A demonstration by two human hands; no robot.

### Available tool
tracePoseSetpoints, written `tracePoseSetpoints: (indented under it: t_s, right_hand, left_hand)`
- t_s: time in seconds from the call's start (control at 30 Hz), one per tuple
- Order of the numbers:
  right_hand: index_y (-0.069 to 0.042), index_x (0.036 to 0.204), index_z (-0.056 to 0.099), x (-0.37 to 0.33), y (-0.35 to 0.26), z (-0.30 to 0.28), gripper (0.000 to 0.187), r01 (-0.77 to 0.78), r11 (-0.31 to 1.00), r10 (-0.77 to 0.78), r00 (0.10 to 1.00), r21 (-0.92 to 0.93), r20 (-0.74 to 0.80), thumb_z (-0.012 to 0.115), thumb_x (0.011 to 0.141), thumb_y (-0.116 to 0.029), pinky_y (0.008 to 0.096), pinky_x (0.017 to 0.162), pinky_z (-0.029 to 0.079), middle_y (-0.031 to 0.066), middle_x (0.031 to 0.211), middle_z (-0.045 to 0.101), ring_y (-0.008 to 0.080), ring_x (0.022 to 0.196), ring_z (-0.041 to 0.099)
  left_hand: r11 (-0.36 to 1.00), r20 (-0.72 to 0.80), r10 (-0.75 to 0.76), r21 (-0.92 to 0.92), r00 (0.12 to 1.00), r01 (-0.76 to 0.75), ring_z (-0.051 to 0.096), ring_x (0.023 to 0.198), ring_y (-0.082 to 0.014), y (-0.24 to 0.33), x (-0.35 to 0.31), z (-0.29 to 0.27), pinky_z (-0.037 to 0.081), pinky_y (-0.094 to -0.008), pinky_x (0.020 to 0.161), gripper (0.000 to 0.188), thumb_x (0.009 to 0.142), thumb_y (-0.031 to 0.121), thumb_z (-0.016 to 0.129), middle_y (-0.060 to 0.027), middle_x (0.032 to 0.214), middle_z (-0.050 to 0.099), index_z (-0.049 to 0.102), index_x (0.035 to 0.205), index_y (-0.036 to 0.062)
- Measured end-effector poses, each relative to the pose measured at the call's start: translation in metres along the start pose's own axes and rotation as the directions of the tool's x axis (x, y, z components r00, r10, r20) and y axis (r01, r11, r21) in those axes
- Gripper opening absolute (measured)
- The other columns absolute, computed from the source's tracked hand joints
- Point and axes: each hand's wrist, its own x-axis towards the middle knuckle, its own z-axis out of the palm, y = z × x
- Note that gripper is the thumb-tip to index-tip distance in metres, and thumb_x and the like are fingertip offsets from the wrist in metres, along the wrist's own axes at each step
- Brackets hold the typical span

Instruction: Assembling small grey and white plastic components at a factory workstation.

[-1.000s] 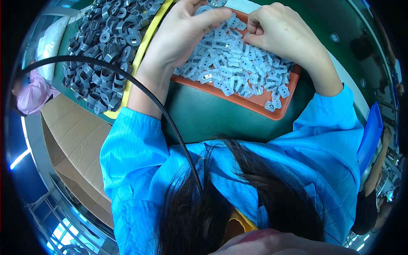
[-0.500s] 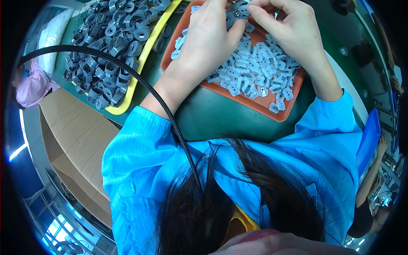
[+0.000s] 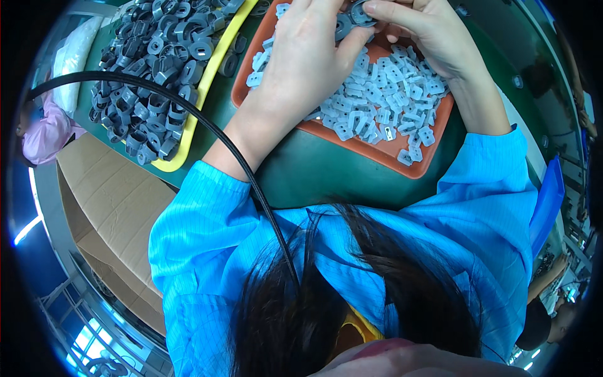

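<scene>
Over the orange-red tray [image 3: 402,164], a grey round plastic part [image 3: 359,14] is between my two hands at the top edge of the view. My left hand [image 3: 308,53] is closed on it, its thumb along the lower side. The fingertips of my right hand [image 3: 433,34] pinch the part from the right, thumb on top. A second grey piece [image 3: 343,26] shows beside the left thumb. Some fingers are cut off by the frame's edge. Below the hands, many small translucent white plastic pieces [image 3: 377,94] lie heaped in the tray.
To the left, a yellow-rimmed tray [image 3: 196,116] holds a pile of grey plastic rings [image 3: 157,69]. A black cable [image 3: 207,122] arches across my left forearm. A cardboard box [image 3: 113,201] stands at the green table's [image 3: 301,169] left edge. Other people are at both sides.
My right hand has shifted slightly, its fingers now lower and closer under the grey part. Both hands stay on that part, and the view has moved a little.
</scene>
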Motion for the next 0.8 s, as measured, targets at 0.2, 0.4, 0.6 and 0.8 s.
tracePoseSetpoints:
  t_s: [0.2,0.4,0.6,0.8]
  right_hand:
    - [0.002,0.096,0.070,0.002,0.001,-0.013,0.011,-0.083,0.996,0.087,0.992,-0.042,0.090,0.075,0.093,-0.008,0.0219,0.063,0.054,0.0073,0.081,0.074,0.0112,0.068,0.069]
    - [0.002,0.098,0.065,-0.002,-0.004,-0.010,0.016,-0.032,0.992,0.057,0.977,-0.121,0.205,0.075,0.086,-0.001,0.0239,0.064,0.053,0.0066,0.078,0.072,0.0123,0.069,0.069]
    - [-0.001,0.094,0.061,-0.010,0.005,0.017,0.018,0.492,0.508,-0.667,0.744,-0.707,0.038,0.074,0.081,0.000,0.0278,0.060,0.049,0.0047,0.080,0.066,0.0094,0.070,0.062]
    - [0.000,0.106,0.066,0.002,-0.001,-0.007,0.016,0.142,0.990,-0.142,0.990,0.023,-0.020,0.073,0.092,-0.003,0.0205,0.067,0.050,0.0031,0.088,0.071,0.0068,0.073,0.063]
  left_hand:
    - [0.998,0.160,0.030,-0.058,0.987,-0.021,0.064,0.101,-0.0334,-0.009,0.007,-0.016,0.051,-0.0394,0.087,0.038,0.080,0.002,0.079,-0.0171,0.103,0.067,0.065,0.115,0.0005]
    - [0.759,0.301,-0.230,-0.541,0.926,0.364,0.062,0.104,-0.0163,-0.004,0.004,-0.018,0.052,-0.0290,0.090,0.043,0.088,0.004,0.077,-0.0091,0.110,0.065,0.060,0.127,-0.0026]
    - [0.299,0.282,-0.511,-0.827,0.812,0.476,0.063,0.096,-0.0115,-0.014,0.012,-0.010,0.052,-0.0255,0.087,0.026,0.099,0.010,0.070,-0.0056,0.107,0.067,0.061,0.121,-0.0001]
    - [0.032,0.354,-0.436,-0.913,0.828,0.407,0.065,0.098,-0.0130,-0.024,0.011,-0.009,0.052,-0.0261,0.089,0.023,0.099,0.008,0.069,-0.0070,0.109,0.070,0.063,0.120,0.0007]
